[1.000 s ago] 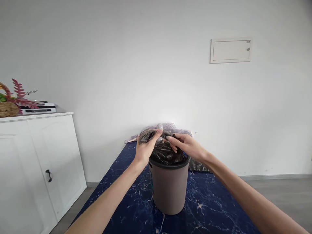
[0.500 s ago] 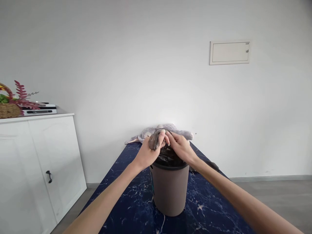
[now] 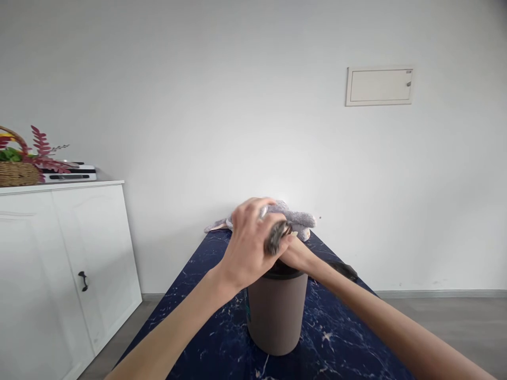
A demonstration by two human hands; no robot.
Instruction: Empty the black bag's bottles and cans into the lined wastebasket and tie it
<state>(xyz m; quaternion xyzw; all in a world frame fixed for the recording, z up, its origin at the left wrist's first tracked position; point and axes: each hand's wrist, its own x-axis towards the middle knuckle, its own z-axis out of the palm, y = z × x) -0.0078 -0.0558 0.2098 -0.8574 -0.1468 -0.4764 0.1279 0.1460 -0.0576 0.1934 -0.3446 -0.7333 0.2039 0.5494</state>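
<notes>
A grey-brown trash can point(image 3: 277, 316) with a dark rim stands upright before me. Over its mouth, my left hand point(image 3: 249, 243) is closed on a bunched part of a dark plastic trash bag point(image 3: 277, 237), which sticks out between thumb and fingers. The left hand is slightly blurred. My right hand point(image 3: 295, 253) sits just behind and below it, over the can's opening; its fingers are mostly hidden by the left hand. Most of the can's opening is covered by both hands.
The can stands on a dark blue marble-patterned table point(image 3: 190, 316). A grey plush toy point(image 3: 297, 216) lies at its far end by the wall. Some black material point(image 3: 343, 270) lies at the right edge. Left is a white cabinet point(image 3: 99, 253) bearing a wicker basket point(image 3: 18, 173).
My left hand has turned and come across to the right, in front of the right hand. The right fingers, visible earlier pinching the bag, are now hidden. The view has shifted slightly.
</notes>
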